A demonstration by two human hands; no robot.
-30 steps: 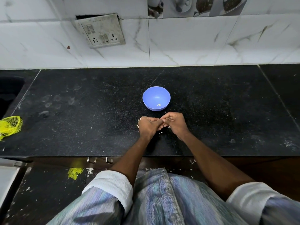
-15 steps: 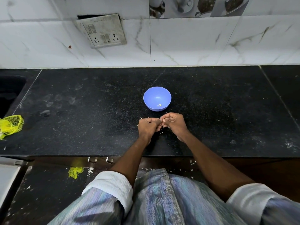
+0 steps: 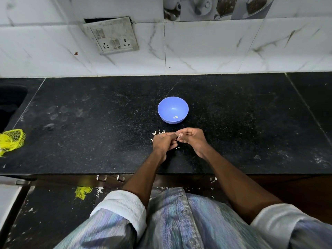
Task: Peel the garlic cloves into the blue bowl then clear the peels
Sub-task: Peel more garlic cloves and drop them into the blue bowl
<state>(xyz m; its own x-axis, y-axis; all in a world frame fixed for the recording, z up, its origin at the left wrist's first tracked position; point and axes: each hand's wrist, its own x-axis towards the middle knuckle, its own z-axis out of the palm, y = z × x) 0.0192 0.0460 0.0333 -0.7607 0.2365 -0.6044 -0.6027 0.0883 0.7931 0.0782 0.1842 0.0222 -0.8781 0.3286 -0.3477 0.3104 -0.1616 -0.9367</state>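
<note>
A small blue bowl [image 3: 173,110] stands on the black counter [image 3: 100,133], with one peeled clove [image 3: 175,117] lying inside it. Just in front of the bowl my left hand [image 3: 164,143] and my right hand [image 3: 192,139] meet fingertip to fingertip, both pinched on a garlic clove [image 3: 179,135] of which only a pale sliver shows. Several unpeeled cloves [image 3: 159,132] lie on the counter beside my left knuckles. Small white peel bits [image 3: 177,148] lie under my hands.
A yellow mesh bag [image 3: 11,141] lies at the counter's left end, near a dark sink [image 3: 10,105]. A tiled wall with a switch plate [image 3: 113,35] backs the counter. Peel scraps and a yellow mesh scrap [image 3: 83,191] lie on the floor below.
Both hands have stayed together in front of the bowl, with only small finger shifts on the clove. The bowl has not moved.
</note>
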